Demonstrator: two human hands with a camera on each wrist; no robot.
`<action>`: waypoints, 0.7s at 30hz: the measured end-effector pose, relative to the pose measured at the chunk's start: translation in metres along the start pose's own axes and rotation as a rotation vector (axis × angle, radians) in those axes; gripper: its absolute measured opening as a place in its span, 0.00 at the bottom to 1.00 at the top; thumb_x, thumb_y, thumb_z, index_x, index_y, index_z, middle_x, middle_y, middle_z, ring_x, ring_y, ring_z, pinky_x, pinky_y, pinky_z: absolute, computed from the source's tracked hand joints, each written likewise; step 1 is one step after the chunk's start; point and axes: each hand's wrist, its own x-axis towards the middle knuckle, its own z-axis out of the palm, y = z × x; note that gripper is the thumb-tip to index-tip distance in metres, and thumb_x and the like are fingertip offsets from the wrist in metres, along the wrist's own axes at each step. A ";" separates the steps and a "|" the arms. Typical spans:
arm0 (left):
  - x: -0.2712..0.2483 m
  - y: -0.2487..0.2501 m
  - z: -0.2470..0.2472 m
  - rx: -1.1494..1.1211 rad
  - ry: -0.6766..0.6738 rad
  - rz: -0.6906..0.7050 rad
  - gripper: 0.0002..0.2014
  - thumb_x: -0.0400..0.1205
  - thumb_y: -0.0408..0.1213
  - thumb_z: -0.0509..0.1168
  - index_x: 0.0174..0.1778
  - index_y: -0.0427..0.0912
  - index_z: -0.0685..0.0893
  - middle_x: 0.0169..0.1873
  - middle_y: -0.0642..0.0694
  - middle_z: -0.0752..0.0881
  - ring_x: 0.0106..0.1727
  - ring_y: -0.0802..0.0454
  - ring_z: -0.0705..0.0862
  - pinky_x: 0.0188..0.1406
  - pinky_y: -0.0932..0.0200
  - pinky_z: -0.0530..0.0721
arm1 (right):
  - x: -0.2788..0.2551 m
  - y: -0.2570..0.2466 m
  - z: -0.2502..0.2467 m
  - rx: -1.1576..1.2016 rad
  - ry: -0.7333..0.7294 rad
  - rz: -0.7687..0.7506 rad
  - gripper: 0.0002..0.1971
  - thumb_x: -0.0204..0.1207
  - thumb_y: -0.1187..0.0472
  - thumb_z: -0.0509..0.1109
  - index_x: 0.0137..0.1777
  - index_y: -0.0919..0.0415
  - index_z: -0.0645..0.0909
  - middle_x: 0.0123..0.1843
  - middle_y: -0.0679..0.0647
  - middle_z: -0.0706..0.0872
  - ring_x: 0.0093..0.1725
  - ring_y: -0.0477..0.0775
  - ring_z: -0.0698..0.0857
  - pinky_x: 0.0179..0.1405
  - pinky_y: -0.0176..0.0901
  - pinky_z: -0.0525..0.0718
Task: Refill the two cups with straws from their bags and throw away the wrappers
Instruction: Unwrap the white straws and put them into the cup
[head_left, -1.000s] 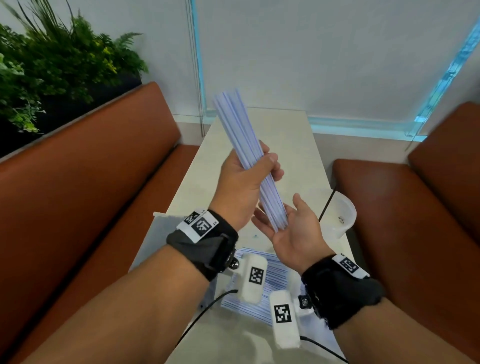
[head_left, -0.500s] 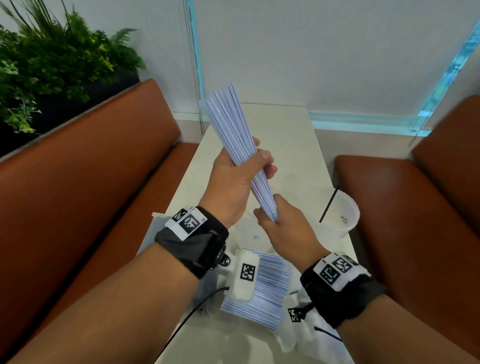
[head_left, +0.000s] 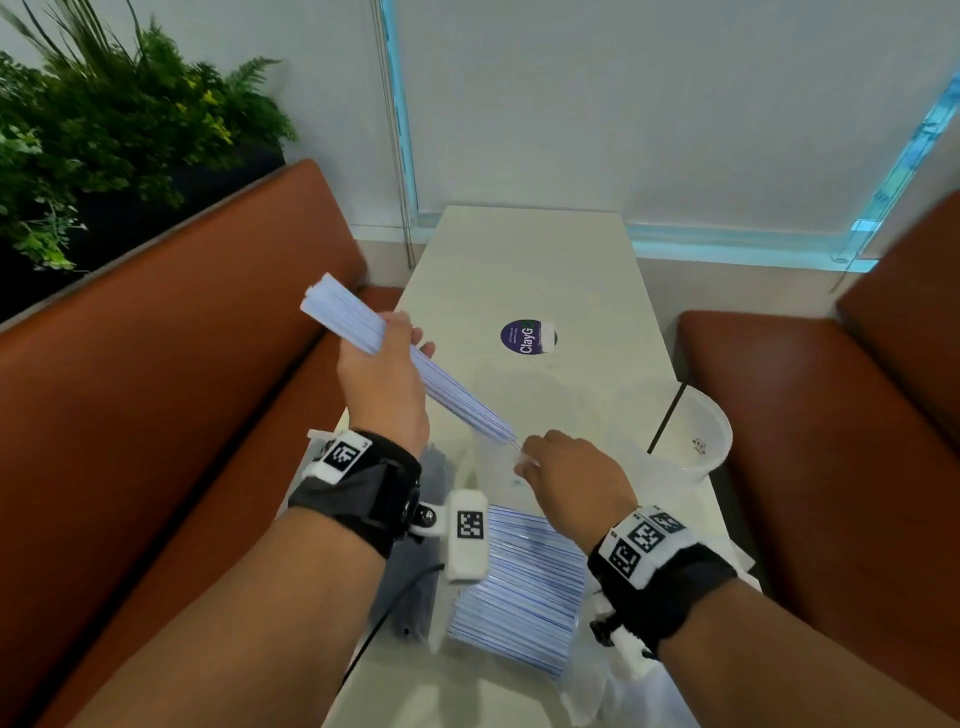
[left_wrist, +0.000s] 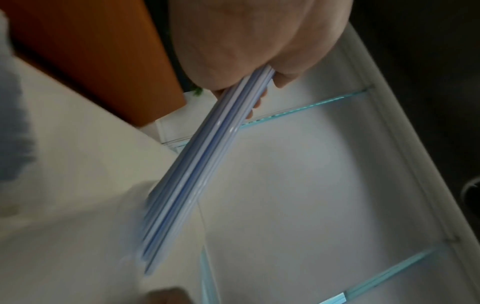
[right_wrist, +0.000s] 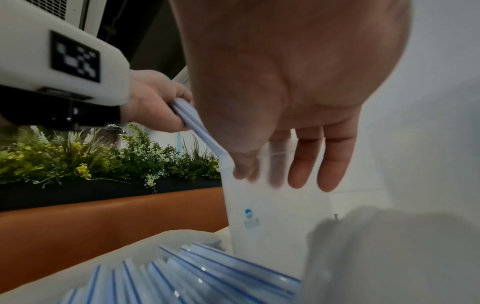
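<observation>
My left hand grips a bundle of white, blue-striped wrapped straws around its middle. The bundle slants up to the left, and its lower end touches the rim of a clear cup with a small blue logo. The left wrist view shows the straws running down from my fist. My right hand pinches that cup's rim between thumb and forefinger, the other fingers straight. A second clear cup stands at the table's right edge.
An open bag of striped straws lies on the white table under my wrists. Beside it lie a dark bag and loose clear plastic. Orange benches flank the table. A round sticker sits mid-table.
My left hand has come down and tipped the bundle leftward, its lower end now at the cup. My right hand has let go of the straws and taken the cup's rim.
</observation>
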 end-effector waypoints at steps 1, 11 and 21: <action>-0.001 -0.009 -0.003 0.027 0.019 -0.030 0.02 0.82 0.36 0.70 0.45 0.45 0.82 0.33 0.54 0.85 0.37 0.58 0.85 0.44 0.57 0.86 | 0.001 0.000 0.002 -0.002 0.009 -0.012 0.11 0.89 0.48 0.57 0.61 0.51 0.77 0.54 0.49 0.80 0.50 0.57 0.81 0.37 0.46 0.71; 0.001 -0.053 0.009 0.503 -0.267 -0.156 0.03 0.80 0.34 0.72 0.41 0.43 0.85 0.36 0.45 0.89 0.39 0.49 0.87 0.47 0.50 0.85 | 0.003 0.003 0.012 -0.010 0.010 -0.056 0.08 0.87 0.54 0.64 0.62 0.53 0.75 0.55 0.50 0.78 0.45 0.54 0.68 0.39 0.46 0.69; 0.035 -0.065 0.046 1.148 -0.743 0.076 0.25 0.80 0.48 0.73 0.69 0.46 0.72 0.53 0.45 0.85 0.50 0.44 0.86 0.45 0.52 0.85 | 0.008 0.013 0.004 0.025 -0.051 -0.139 0.12 0.90 0.50 0.56 0.62 0.54 0.77 0.54 0.51 0.77 0.47 0.53 0.68 0.42 0.46 0.70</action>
